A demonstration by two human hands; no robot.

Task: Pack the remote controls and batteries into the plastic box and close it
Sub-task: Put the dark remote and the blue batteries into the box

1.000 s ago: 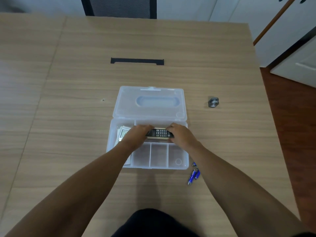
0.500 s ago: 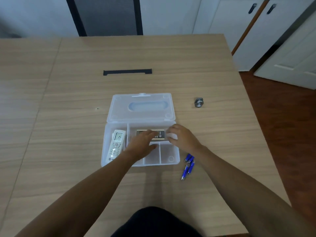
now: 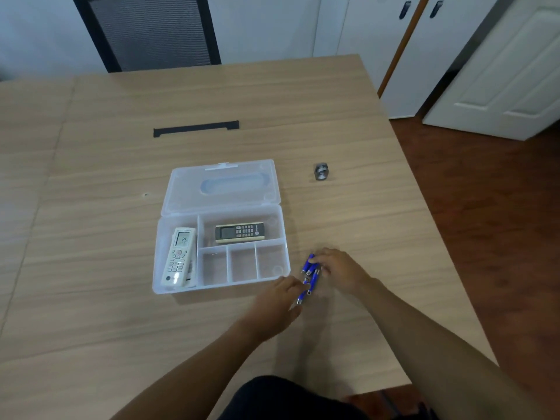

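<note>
A clear plastic box (image 3: pixel 274 275) lies open on the wooden table, its lid (image 3: pixel 178 189) folded back flat. A white remote (image 3: pixel 178 257) fills the left compartment. A dark remote (image 3: pixel 239 232) lies crosswise in the upper compartment, and the three small front compartments hold nothing. Several blue batteries (image 3: pixel 309 275) lie in a loose bunch just right of the box's front corner. My right hand (image 3: pixel 338 268) curls over their far ends. My left hand (image 3: pixel 280 297) pinches the near ones between fingers and thumb.
A small grey metal cylinder (image 3: pixel 321 171) stands to the right of the lid. A black cable slot (image 3: pixel 196 128) sits farther back in the table. A mesh chair (image 3: pixel 151 31) is behind the far edge. The table's right edge (image 3: pixel 424 207) drops to a red-brown floor.
Both hands have left the dark remote, which now lies in the upper compartment, and moved right and nearer to the blue batteries. The camera view has also shifted.
</note>
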